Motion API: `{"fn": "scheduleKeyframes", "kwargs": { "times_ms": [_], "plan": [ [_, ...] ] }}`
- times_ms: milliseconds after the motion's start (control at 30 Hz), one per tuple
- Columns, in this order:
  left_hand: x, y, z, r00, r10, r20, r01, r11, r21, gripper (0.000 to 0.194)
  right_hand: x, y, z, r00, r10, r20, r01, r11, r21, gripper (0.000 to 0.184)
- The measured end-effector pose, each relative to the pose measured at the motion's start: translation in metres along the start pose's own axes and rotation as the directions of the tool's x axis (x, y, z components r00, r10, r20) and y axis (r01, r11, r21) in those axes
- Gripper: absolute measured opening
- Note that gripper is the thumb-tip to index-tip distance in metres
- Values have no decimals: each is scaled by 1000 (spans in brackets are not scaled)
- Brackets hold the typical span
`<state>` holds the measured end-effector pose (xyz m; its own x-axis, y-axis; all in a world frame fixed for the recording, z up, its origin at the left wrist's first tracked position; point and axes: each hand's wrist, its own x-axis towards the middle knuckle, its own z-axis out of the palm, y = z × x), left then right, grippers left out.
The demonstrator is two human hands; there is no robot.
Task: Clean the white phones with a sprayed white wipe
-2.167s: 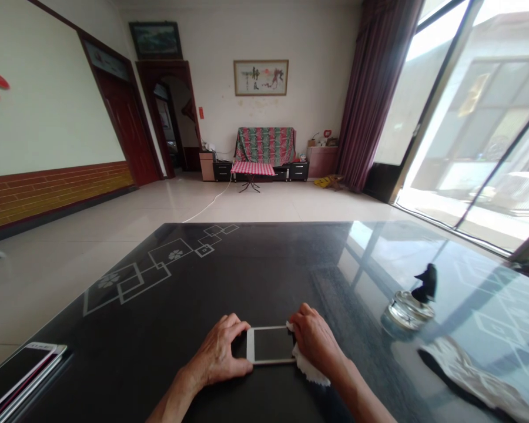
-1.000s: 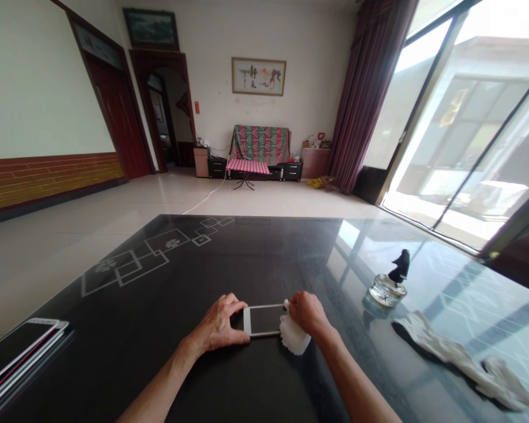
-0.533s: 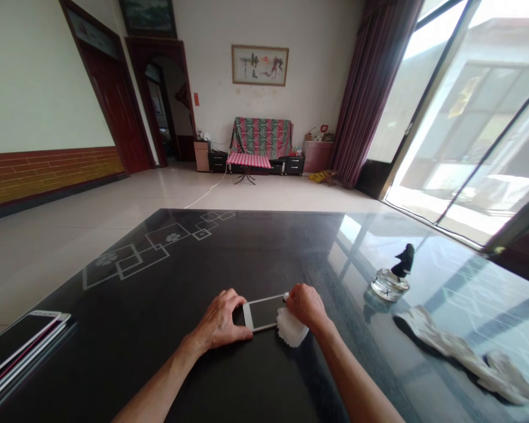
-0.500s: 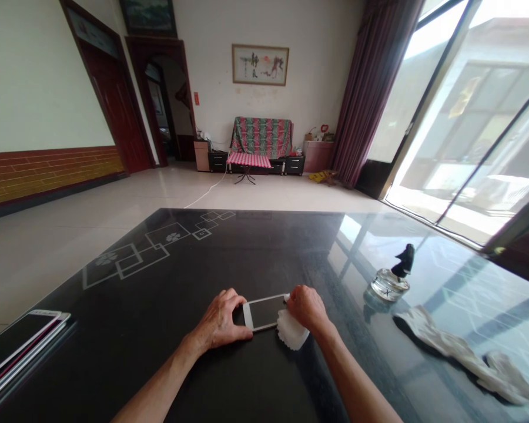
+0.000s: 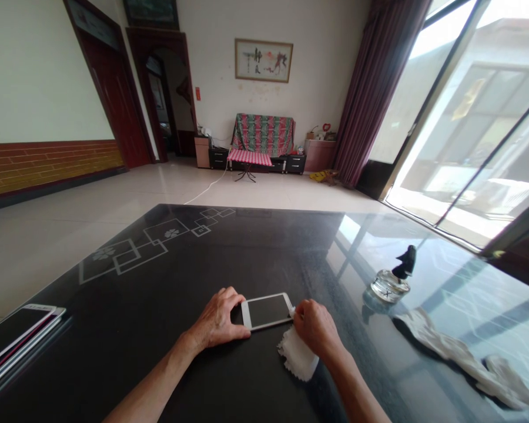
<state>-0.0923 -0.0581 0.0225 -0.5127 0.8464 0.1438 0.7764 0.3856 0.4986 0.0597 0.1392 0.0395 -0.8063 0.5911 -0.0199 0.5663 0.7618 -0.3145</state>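
Observation:
A white phone (image 5: 268, 311) with a dark screen lies flat on the black glass table (image 5: 229, 252). My left hand (image 5: 218, 321) grips its left end, thumb along the near edge and fingers curled over the far corner. My right hand (image 5: 315, 326) is closed on a small white cloth (image 5: 297, 357) at the phone's right end; most of the cloth trails on the table below the hand.
Two stacked phones (image 5: 15, 341) lie at the table's left edge. A glass ashtray with a black figure (image 5: 391, 282) stands at the right, with a crumpled white rag (image 5: 458, 355) nearer me. Beyond the table are a tiled floor, a covered sofa and large windows.
My right hand with the cloth has slid off the phone's right end toward me, uncovering the whole screen. The left hand keeps its grip. The camera has shifted a little.

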Motion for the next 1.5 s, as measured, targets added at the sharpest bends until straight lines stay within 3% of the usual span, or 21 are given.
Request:
{"fn": "scheduleKeyframes", "kwargs": {
  "times_ms": [200,433,767,1133,1500],
  "plan": [
    [1,0,-1,1000,6,18,-6,1000,-4,47,21,4,2,999,-30,36,29,999,29,20],
    [2,-2,-2,999,33,27,-33,999,-19,44,40,3,7,997,-74,-13,74,995,65,21],
    [2,-5,-6,998,40,53,-38,998,-42,51,61,13,6,973,-228,26,224,968,110,20],
    [5,-11,-4,1000,-9,-23,6,994,-109,33,37,12,6,957,-289,37,285,954,93,20],
    [7,-8,-1,999,-27,-24,24,994,-107,38,12,5,2,943,-320,95,306,942,140,21]
  ]
}}
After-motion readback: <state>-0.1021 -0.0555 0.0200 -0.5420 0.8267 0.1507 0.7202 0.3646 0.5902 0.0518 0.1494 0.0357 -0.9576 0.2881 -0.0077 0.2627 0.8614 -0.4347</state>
